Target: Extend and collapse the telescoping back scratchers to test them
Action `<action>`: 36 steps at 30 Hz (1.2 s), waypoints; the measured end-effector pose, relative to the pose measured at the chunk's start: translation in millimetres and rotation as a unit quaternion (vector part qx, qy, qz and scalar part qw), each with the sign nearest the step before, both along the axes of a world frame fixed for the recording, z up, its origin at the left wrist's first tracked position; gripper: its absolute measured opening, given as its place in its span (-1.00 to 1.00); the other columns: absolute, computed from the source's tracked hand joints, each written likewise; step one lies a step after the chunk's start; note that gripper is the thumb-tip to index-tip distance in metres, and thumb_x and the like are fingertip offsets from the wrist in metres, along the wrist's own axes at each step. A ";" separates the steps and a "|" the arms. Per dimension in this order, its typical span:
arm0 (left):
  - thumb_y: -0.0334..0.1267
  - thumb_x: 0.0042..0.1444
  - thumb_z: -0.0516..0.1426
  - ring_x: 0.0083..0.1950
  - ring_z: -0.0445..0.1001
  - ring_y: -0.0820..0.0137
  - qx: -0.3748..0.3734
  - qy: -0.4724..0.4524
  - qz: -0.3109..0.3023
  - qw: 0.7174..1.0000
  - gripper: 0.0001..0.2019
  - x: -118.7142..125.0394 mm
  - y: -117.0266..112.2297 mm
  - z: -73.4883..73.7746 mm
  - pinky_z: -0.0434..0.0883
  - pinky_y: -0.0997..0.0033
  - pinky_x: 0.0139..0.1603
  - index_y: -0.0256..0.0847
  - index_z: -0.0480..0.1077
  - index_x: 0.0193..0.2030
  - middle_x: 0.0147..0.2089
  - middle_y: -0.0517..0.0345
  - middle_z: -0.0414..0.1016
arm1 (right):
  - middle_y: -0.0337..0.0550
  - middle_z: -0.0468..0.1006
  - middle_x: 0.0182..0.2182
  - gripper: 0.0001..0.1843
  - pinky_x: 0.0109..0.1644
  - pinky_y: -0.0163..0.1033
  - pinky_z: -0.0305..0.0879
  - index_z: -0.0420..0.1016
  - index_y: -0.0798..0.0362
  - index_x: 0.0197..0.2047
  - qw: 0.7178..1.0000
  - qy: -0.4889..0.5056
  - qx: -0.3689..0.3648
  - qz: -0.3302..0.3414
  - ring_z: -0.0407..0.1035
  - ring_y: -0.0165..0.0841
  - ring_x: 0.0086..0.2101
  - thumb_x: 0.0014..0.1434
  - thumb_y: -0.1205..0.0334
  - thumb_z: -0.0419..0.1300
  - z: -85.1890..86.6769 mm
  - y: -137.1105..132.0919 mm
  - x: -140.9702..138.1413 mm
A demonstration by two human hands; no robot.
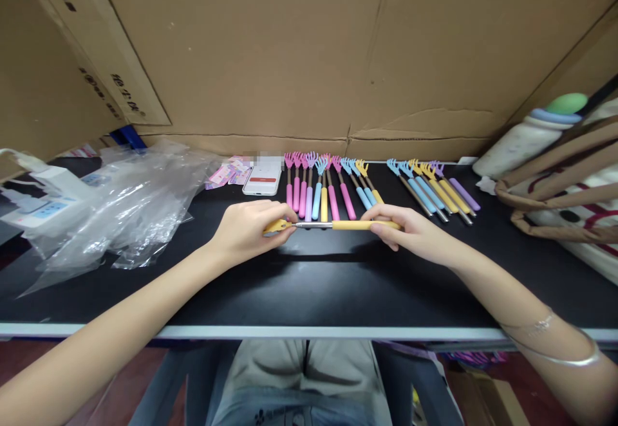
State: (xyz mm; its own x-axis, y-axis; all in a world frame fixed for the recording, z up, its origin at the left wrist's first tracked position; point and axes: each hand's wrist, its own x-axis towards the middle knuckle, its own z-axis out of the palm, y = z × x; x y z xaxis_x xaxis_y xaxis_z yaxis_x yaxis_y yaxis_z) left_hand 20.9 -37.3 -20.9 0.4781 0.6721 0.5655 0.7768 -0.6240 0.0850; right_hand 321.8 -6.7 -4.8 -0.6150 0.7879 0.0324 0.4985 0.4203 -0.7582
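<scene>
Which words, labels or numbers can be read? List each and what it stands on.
No text reads clearly enough to quote.
Left cardboard: dark Chinese characters, slanted and blurred.
Phone: screen text too small.
Pink cards: print too small.
Power strip: markings too small.
Blue cloth on the lap: print cut off.

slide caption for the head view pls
Left hand and right hand hold a yellow-handled tool over a black table, with pink, blue, yellow and purple claw-headed tools beyond.

Black table (309, 297): left, plastic bags (140, 201), power strip (51, 209); far middle, cards (226, 175), phone (263, 185), scratchers (333, 202); right of these, more scratchers (429, 193); right end, bottle (521, 143), tote (586, 252).
</scene>
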 end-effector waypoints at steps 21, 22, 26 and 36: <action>-0.18 0.13 0.09 -0.32 0.50 0.57 -0.057 -0.018 -0.016 0.998 -0.89 -0.6 -0.1 -0.4 0.23 0.63 -0.36 -0.08 0.42 -0.26 -0.31 0.41 0.55 | -0.35 0.26 -0.57 -0.66 -0.50 -0.38 0.09 0.37 0.08 -0.12 1.000 -0.014 0.009 0.023 0.17 -0.52 -0.59 0.20 -0.01 0.08 2.2 -2.3 1.0; -0.18 0.13 0.09 -0.32 0.50 0.57 -0.062 -0.020 -0.014 0.998 -0.89 -0.4 0.2 -0.5 0.23 0.63 -0.36 -0.08 0.42 -0.26 -0.30 0.41 0.55 | -0.35 0.26 -0.56 -0.66 -0.50 -0.38 0.09 0.37 0.07 -0.12 1.000 -0.015 0.012 0.024 0.18 -0.52 -0.59 0.19 0.00 0.10 2.2 -2.2 0.9; -0.17 0.12 0.10 -0.30 0.50 0.56 -0.066 -0.024 -0.004 0.998 -0.89 0.2 1.3 -1.0 0.24 0.63 -0.34 -0.08 0.42 -0.27 -0.30 0.41 0.55 | -0.35 0.28 -0.56 -0.68 -0.47 -0.37 0.10 0.37 0.07 -0.12 0.999 -0.016 0.020 0.020 0.18 -0.52 -0.58 0.18 0.01 0.11 1.7 -1.3 0.2; -0.20 0.10 0.12 -0.29 0.50 0.58 -0.055 -0.029 -0.002 0.998 -0.92 0.1 2.0 -1.9 0.25 0.63 -0.33 -0.06 0.42 -0.27 -0.29 0.44 0.55 | -0.36 0.26 -0.57 -0.66 -0.44 -0.34 0.06 0.37 0.06 -0.07 0.999 -0.022 0.040 0.024 0.17 -0.50 -0.56 0.18 0.02 0.12 2.1 -1.7 -0.4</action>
State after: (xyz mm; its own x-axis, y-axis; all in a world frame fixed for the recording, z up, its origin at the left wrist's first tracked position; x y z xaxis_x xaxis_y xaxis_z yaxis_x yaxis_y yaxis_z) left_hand 21.0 -35.4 -22.8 0.4499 0.7297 0.5149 0.7658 -0.6118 0.1980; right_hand 321.4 -8.4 -2.7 -0.6537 0.7538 0.0666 0.5082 0.5026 -0.6994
